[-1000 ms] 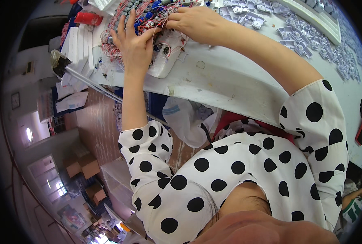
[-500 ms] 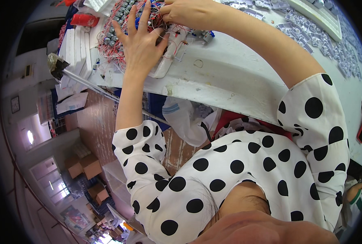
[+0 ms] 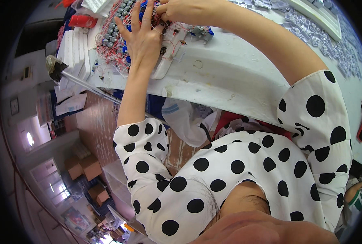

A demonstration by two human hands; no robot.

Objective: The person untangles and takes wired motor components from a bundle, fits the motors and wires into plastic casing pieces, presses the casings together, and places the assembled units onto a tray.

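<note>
By the look of it, much remains in a tangle: a heap of small grey motors [image 3: 112, 35] with red and white wires lies on the worktop [image 3: 238, 55] toward its left end, its far side cut off from view. One cluster of grey and blue parts [image 3: 205, 33] sits to the right of the heap, beside a white foam block [image 3: 160, 70] whose rounded end points to the worktop's front edge. Nothing that could be called a finished piece can be made out.

The left hand [image 3: 145, 44] lies over the heap, outer fingers spread, thumb and forefinger bent close together at the wires. The right hand [image 3: 179, 11] is at the wires just beside it, fingers curled. I cannot tell whether either grip is clamped on a wire.

Of the containers, a long white tray [image 3: 337, 35] lies toward the far right of the worktop; its contents cannot be told. Pale plastic housings [image 3: 303, 32] are strewn loose beside it, not in it. A white bag with blue stripes [image 3: 179, 122] hangs below the front edge, what it holds unclear. Cardboard boxes [image 3: 90, 167] stand on the floor past the worktop's left end, too small to see into.
</note>
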